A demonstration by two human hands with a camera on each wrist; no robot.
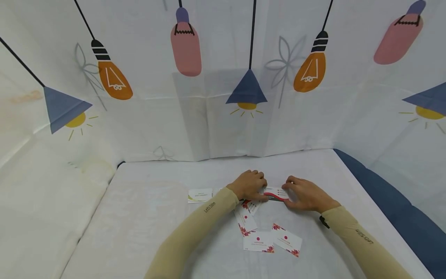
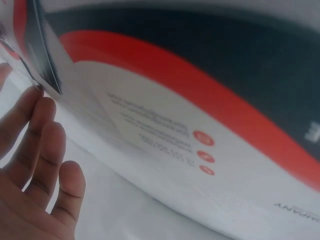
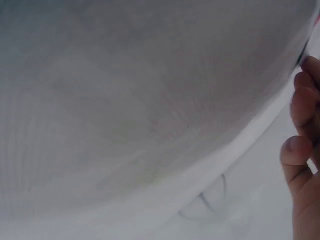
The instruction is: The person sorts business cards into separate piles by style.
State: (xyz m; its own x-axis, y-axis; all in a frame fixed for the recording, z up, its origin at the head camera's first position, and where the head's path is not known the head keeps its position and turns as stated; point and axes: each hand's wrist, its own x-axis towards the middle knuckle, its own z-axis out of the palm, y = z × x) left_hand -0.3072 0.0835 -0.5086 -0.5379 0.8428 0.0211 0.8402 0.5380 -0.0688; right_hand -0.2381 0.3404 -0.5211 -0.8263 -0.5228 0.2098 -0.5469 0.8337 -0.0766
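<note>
Two hands at the middle of the white table (image 1: 146, 217), a small stack of cards (image 1: 275, 193) caught between them. Left hand (image 1: 249, 185) curled over the stack's left end, fingers bent down onto it; right hand (image 1: 304, 193) closed round the right end, fingertips on the top card's edge. Top card white with a red and dark curved band and small lines of print — seen large and blurred from the left wrist, red dots beside the print, left fingers (image 2: 42, 150) lying loosely along the card's edge. From the right wrist, little beyond white cloth and a few bent fingertips (image 3: 300, 145) at the frame's right side.

Loose cards nearer the body: red-flowered cards (image 1: 249, 217) fanned just under the left wrist, two more red-flowered cards (image 1: 271, 241) lying flat side by side, touching at a corner. A green-edged card (image 1: 199, 195) off to the left of the left forearm, apart from the rest. Tan sleeves (image 1: 195, 232) on both arms. Behind — a white backdrop (image 1: 216, 116) printed with hanging lamps and bulbs.
</note>
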